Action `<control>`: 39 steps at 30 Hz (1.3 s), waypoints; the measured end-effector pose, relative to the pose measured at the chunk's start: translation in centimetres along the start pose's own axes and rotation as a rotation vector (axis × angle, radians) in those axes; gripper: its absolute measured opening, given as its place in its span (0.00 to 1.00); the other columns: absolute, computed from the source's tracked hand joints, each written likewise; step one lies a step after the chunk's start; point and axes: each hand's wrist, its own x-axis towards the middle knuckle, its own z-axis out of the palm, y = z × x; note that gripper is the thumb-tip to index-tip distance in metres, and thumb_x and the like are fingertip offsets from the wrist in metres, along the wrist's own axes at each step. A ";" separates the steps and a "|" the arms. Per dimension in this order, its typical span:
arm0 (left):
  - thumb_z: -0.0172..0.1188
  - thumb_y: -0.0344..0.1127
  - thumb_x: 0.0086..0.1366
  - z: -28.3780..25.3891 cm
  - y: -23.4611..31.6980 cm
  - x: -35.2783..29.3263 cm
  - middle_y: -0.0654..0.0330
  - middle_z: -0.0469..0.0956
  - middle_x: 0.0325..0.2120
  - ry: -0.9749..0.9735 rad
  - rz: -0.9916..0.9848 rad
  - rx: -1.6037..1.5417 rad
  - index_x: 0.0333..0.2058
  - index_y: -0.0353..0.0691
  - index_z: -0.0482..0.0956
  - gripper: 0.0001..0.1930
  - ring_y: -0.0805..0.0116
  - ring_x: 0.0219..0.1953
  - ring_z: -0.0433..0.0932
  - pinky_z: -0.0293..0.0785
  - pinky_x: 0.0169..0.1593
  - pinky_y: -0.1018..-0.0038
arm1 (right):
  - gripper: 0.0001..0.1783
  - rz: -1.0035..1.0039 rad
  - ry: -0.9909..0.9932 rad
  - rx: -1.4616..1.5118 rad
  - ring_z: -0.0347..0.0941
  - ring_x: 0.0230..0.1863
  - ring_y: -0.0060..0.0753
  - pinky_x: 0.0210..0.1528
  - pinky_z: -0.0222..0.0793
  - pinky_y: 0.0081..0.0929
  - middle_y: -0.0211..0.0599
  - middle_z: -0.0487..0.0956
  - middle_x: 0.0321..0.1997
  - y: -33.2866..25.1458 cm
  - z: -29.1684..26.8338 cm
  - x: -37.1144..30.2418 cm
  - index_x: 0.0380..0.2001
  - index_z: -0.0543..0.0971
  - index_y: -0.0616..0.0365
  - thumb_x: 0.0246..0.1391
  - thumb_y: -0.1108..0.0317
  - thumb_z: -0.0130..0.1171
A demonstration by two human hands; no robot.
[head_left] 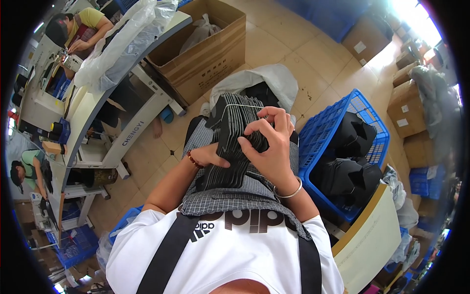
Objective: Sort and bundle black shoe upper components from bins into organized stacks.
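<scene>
A thick stack of flat black pieces with shaped edges [230, 131] rests over my lap. A thin pale cord runs across its far end. My left hand [209, 156] grips the stack's left side, with the thumb lying on top and the other fingers hidden beneath. On the stack's right side, my right hand [271, 144] has its thumb and index finger bent together in a pinch at the edges of the pieces. What that pinch holds, if anything, is too small to make out. A grey checked apron [230, 202] covers my lap under the stack.
Black shaped pieces fill a blue plastic basket [306, 169] to my right. Ahead lie an open white sack [281, 81] with dark material and a cardboard box [205, 73]. Two people work at sewing tables [115, 105] on the left. A pale tabletop [369, 242] stands near right.
</scene>
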 end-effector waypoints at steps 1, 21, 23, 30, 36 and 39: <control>0.73 0.35 0.45 -0.1 0.0 0.0 0.63 0.66 0.56 -0.006 -0.021 -0.010 0.62 0.37 0.60 0.46 0.70 0.60 0.64 0.59 0.64 0.71 | 0.12 0.007 0.001 0.001 0.62 0.40 0.35 0.50 0.51 0.36 0.33 0.68 0.44 0.2 0.1 0.0 0.24 0.76 0.48 0.32 0.71 0.68; 0.68 0.30 0.48 0.4 0.1 0.6 0.62 0.68 0.57 -0.003 -0.014 0.103 0.62 0.35 0.61 0.42 0.71 0.59 0.63 0.57 0.64 0.71 | 0.09 0.027 0.025 -0.038 0.64 0.39 0.35 0.50 0.52 0.36 0.33 0.70 0.40 0.1 -0.1 0.5 0.21 0.75 0.52 0.36 0.71 0.67; 0.70 0.31 0.47 0.3 -0.1 0.6 0.62 0.67 0.57 0.020 -0.032 0.089 0.62 0.35 0.61 0.43 0.71 0.59 0.64 0.58 0.64 0.71 | 0.10 0.044 0.016 -0.033 0.64 0.39 0.35 0.50 0.52 0.36 0.33 0.70 0.39 0.2 0.0 0.5 0.20 0.74 0.52 0.35 0.70 0.68; 0.69 0.30 0.47 0.9 0.8 0.7 0.62 0.68 0.56 0.005 -0.049 0.138 0.61 0.36 0.62 0.41 0.70 0.58 0.65 0.59 0.64 0.71 | 0.11 0.014 0.022 -0.123 0.65 0.43 0.38 0.50 0.54 0.35 0.34 0.71 0.39 -0.2 0.0 0.1 0.23 0.74 0.53 0.36 0.68 0.68; 0.66 0.30 0.50 0.6 1.4 0.2 0.60 0.71 0.55 0.084 0.104 -0.007 0.60 0.36 0.64 0.37 0.67 0.57 0.69 0.64 0.61 0.69 | 0.31 0.043 0.281 0.088 0.62 0.53 0.45 0.59 0.56 0.39 0.46 0.65 0.52 1.4 1.0 -0.9 0.46 0.71 0.57 0.35 0.67 0.70; 0.66 0.31 0.53 0.0 3.0 0.5 0.58 0.74 0.52 0.258 0.145 -0.048 0.58 0.33 0.68 0.33 0.66 0.53 0.73 0.68 0.58 0.68 | 0.49 0.218 0.165 0.323 0.61 0.60 0.46 0.64 0.56 0.39 0.50 0.62 0.59 4.9 2.2 -3.1 0.63 0.56 0.63 0.40 0.65 0.71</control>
